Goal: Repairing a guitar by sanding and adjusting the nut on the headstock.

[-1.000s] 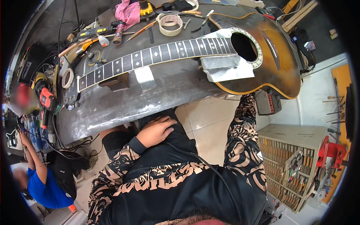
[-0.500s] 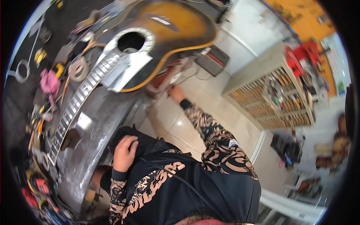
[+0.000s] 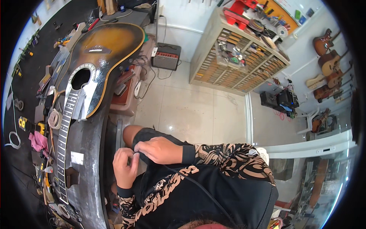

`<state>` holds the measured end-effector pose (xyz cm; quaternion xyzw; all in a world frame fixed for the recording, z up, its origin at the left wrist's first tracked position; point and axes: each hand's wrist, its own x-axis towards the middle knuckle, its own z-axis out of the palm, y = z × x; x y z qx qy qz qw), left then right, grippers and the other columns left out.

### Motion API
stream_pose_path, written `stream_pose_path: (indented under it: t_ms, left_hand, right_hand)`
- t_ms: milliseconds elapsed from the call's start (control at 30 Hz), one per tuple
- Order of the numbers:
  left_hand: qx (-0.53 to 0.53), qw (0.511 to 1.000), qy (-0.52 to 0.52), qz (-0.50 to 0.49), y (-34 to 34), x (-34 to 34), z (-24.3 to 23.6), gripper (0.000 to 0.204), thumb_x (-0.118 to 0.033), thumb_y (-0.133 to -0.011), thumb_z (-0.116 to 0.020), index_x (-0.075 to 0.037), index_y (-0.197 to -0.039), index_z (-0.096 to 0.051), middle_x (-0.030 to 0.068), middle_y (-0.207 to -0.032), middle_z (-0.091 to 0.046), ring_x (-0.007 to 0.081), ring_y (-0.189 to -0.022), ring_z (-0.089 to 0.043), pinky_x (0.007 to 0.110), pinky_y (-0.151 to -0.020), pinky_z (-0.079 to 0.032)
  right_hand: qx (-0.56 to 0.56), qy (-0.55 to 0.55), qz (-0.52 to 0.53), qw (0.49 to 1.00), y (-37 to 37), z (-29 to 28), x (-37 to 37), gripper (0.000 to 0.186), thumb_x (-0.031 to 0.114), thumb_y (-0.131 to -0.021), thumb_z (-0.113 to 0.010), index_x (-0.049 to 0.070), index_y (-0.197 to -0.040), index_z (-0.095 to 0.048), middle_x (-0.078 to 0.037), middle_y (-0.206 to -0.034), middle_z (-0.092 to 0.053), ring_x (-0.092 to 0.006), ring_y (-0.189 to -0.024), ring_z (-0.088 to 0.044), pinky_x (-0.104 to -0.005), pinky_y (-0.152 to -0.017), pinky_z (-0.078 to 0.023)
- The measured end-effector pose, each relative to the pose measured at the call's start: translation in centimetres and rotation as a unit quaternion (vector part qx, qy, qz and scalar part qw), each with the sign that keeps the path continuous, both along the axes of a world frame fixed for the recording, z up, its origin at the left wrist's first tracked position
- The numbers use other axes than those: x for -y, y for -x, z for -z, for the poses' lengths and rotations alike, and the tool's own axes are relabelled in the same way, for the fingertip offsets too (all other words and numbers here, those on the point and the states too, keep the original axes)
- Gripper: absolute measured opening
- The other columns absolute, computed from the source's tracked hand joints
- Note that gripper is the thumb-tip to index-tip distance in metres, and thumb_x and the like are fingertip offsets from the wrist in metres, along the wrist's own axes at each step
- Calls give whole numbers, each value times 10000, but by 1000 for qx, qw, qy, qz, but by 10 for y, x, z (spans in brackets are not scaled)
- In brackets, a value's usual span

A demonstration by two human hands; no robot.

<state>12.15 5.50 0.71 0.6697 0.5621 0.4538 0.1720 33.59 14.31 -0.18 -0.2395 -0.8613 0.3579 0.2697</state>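
Observation:
Above my lap, my left hand (image 3: 125,168) and my right hand (image 3: 159,150) meet at the fingertips. Both have curled fingers, pinched together around something too small to make out. Beside them on the dark workbench (image 3: 89,179) lies a sunburst acoustic guitar (image 3: 118,38), with its neck (image 3: 65,141) pointing toward me. Silvery-white covering sheets (image 3: 81,103) lie on its top near the soundhole. Neither hand touches the guitar.
A pink cloth (image 3: 38,141), a tape roll (image 3: 55,119) and a yellow-black power tool (image 3: 32,126) crowd the bench's left. An amplifier (image 3: 166,57) stands on the floor. Beyond is a many-drawer cabinet (image 3: 228,57) with a red vise (image 3: 238,16) on top. Guitars (image 3: 328,63) hang at right.
My right hand has come back from its reach over the floor near the guitar to meet my left hand at my lap. The view has turned toward the right.

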Motion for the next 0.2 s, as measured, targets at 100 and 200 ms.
stream_pose_path:
  t_ms: [100, 200]
  left_hand:
    - [38, 999, 6, 26, -21, -4, 7, 261, 33, -944, -853, -20, -895, -602, 164, -910, -679, 390, -836, -663, 464, -756, -515]
    - [48, 996, 27, 74, -55, -19, 17, 313, 3, -954, -870, -30, -860, -573, 164, -872, -654, 373, -806, -648, 459, -734, -504]
  right_hand:
    - [17, -3, -43, 999, -34, -9, -2, 298, 28, -1015, -686, 73, -1309, -677, -150, -1213, -729, -411, -1036, -743, -513, -864, -587]
    - [23, -40, -15, 999, -77, -3, -7, 309, 56, -1003, -733, 79, -1307, -678, -169, -1229, -727, -412, -1023, -747, -518, -916, -591]
